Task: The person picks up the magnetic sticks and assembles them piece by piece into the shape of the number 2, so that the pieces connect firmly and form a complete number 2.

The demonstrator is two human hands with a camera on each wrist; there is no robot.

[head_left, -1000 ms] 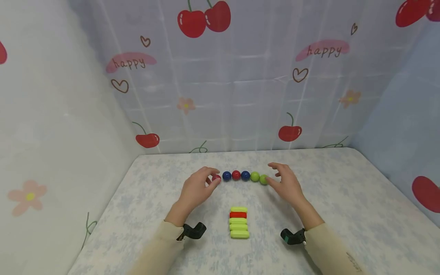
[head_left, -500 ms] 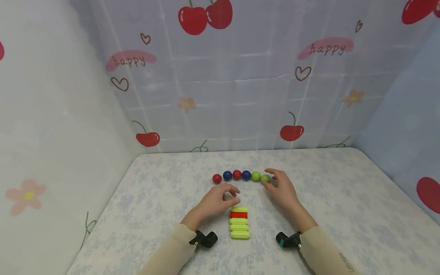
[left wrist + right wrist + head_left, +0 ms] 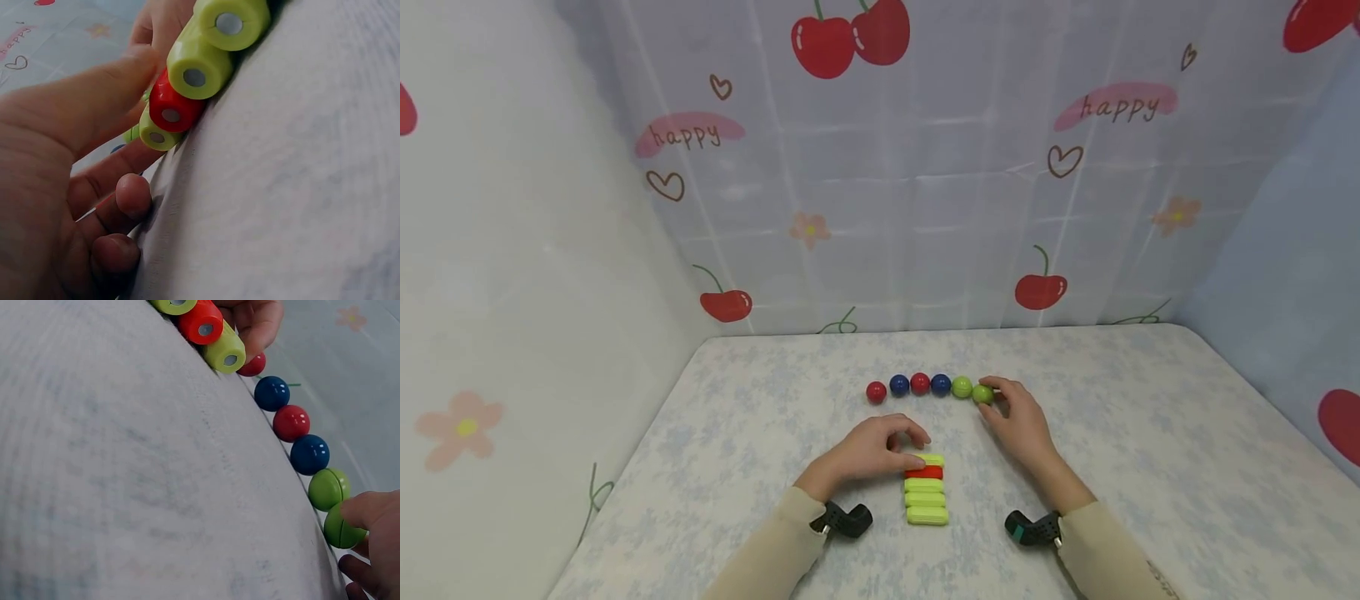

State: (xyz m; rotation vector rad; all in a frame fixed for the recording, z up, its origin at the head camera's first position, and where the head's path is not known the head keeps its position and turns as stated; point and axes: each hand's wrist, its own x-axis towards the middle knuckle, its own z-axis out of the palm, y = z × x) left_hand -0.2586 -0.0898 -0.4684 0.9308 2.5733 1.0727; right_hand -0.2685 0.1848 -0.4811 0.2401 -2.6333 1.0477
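Pinching the end green ball (image 3: 982, 395) with the right hand (image 3: 1021, 423), at the right of the ball row (image 3: 920, 383) on the table (image 3: 730, 458). Poised with the left hand (image 3: 872, 446), thumb and fingers apart, at the far yellow rod (image 3: 936, 459), beside the red rod (image 3: 932, 472). Likely about to take that rod; next, probably close the left fingers around it.

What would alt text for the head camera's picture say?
A person's right hand pinches the end green ball in a row of six balls, while the left hand is at the far end of five rods, four yellow-green and one red, lying side by side on a pale table. A cherry-print sheet hangs behind.
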